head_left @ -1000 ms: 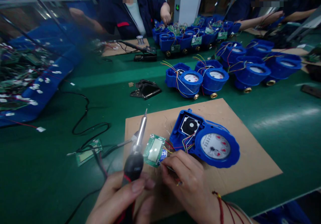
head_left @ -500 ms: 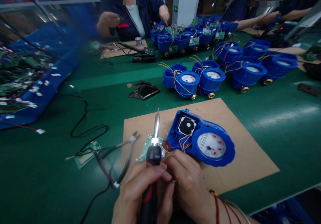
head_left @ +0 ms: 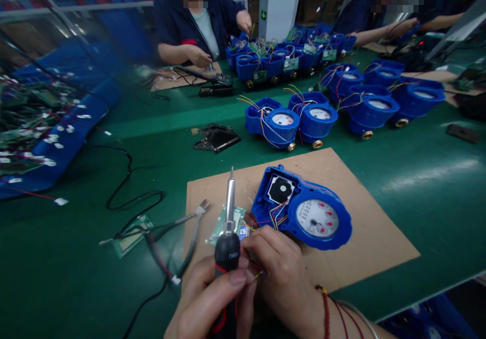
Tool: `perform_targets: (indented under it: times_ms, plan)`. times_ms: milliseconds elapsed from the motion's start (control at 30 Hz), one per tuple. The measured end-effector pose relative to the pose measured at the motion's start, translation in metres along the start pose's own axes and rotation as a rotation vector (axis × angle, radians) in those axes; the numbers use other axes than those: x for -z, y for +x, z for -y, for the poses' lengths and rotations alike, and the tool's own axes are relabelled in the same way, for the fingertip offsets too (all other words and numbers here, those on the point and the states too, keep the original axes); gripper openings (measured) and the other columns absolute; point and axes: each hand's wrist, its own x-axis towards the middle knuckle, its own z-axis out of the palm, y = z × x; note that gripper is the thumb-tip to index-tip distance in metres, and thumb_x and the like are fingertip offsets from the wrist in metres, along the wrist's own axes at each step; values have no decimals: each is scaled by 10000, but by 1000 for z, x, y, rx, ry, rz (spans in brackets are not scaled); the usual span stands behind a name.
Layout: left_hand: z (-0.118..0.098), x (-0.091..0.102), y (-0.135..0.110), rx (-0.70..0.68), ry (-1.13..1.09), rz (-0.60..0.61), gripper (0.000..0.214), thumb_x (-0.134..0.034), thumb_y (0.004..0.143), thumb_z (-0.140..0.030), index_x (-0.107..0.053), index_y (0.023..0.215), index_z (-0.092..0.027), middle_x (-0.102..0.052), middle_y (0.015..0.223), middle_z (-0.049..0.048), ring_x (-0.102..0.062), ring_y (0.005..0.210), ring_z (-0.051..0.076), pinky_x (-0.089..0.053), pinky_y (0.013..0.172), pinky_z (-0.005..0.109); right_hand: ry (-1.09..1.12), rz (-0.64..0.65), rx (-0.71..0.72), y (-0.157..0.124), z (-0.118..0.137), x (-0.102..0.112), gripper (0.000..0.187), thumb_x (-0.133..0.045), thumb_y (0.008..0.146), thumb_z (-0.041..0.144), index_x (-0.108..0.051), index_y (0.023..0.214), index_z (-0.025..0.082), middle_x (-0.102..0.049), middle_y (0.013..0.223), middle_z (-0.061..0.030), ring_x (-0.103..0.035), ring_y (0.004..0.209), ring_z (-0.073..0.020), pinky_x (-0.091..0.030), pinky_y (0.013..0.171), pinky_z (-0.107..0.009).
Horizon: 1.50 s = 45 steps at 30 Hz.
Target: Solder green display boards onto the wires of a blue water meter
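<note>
My left hand [head_left: 205, 296] is closed around the black-and-red handle of a soldering iron [head_left: 230, 202], whose metal tip points up and away from me. Beside it, my right hand [head_left: 283, 273] pinches thin coloured wires [head_left: 259, 273]; the fingers of both hands meet there, and much of the wiring is hidden. Just beyond my fingers lies a green circuit board [head_left: 219, 223], partly covered by the iron. Red and yellow wires run from that board toward an open blue water meter [head_left: 343, 232] with a round white dial, lying behind my right hand.
Beneath the work is a cardboard sheet [head_left: 379, 238]. Cutting pliers [head_left: 197, 222] and another circuit board [head_left: 132, 235] lie to the left. A blue bin [head_left: 81, 141] holds many boards. Several blue meters [head_left: 279, 131] stand beyond, and co-workers sit across the green table [head_left: 170, 131].
The soldering iron has shifted slightly left and down with my left hand, showing more of the circuit board. Across the table, a co-worker's hand has lowered to the solder spool.
</note>
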Motion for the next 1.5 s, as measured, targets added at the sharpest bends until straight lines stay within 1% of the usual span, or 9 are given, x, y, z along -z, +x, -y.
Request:
perform_targets:
  times_ms: [167, 300, 433, 600, 700, 900, 1100, 1300, 1500]
  plan:
    - [25, 10, 5, -165, 76, 74, 260, -595, 744, -68, -548, 981, -163, -593, 912, 16, -608, 770, 85, -487, 685, 140, -42, -24, 32, 0, -2, -1, 83, -514, 828, 134, -586, 813, 172, -553, 738, -19, -508, 689, -138, -409, 616, -255]
    - [47, 18, 6, -172, 138, 113, 295, -614, 740, -74, -522, 1009, -152, -602, 909, 23, -610, 804, 97, -489, 759, 157, -7, -19, 103, 1, -3, 4, 122, -498, 854, 153, -611, 895, 173, -574, 758, -34, -528, 714, -140, -436, 627, -258]
    - [58, 17, 3, -192, 218, 191, 311, -623, 752, -138, -507, 1040, -122, -597, 937, 48, -595, 860, 113, -464, 809, 177, 75, 13, 157, 5, -3, 12, 104, -544, 829, 142, -619, 891, 178, -583, 769, -25, -531, 707, -128, -441, 615, -254]
    - [56, 13, 5, -158, 188, 181, 189, -545, 801, -128, -514, 988, -126, -579, 905, 32, -574, 859, 91, -435, 826, 159, 116, 8, 173, 8, -2, 15, 69, -566, 822, 157, -616, 866, 173, -582, 756, -16, -528, 691, -117, -434, 595, -247]
    - [49, 15, 8, -191, 158, 195, 265, -587, 750, -94, -493, 997, -119, -583, 925, 35, -578, 856, 83, -426, 830, 138, 98, 7, 181, 7, -3, 14, 88, -544, 835, 148, -619, 873, 173, -583, 756, -19, -527, 687, -114, -440, 597, -247]
    - [39, 17, 8, -47, 29, 116, 317, -602, 735, -74, -479, 1016, -155, -592, 916, 27, -586, 851, 121, -452, 805, 235, 84, -16, 196, 6, -5, 12, 109, -543, 837, 143, -623, 901, 180, -583, 765, -20, -527, 692, -117, -439, 582, -245]
    - [51, 18, 1, -133, 230, 284, 350, -604, 726, -93, -478, 1051, -123, -596, 965, 52, -573, 916, 127, -428, 847, 229, 98, -41, 208, 6, -5, 14, 102, -562, 823, 132, -628, 887, 178, -574, 742, -17, -519, 661, -112, -428, 561, -236]
    - [50, 20, -4, -128, 133, 252, 288, -594, 729, -44, -489, 983, -128, -592, 955, 45, -577, 898, 97, -443, 789, 174, 183, 9, 199, 9, 0, 18, 95, -577, 811, 135, -618, 892, 163, -595, 775, -22, -533, 703, -123, -443, 624, -265]
    - [47, 16, -3, -187, 210, 226, 236, -587, 744, -52, -516, 956, -129, -583, 965, 52, -573, 898, 101, -446, 797, 163, 204, 16, 177, 12, 6, 19, 89, -554, 793, 85, -599, 833, 152, -586, 757, -20, -515, 703, -122, -423, 615, -261]
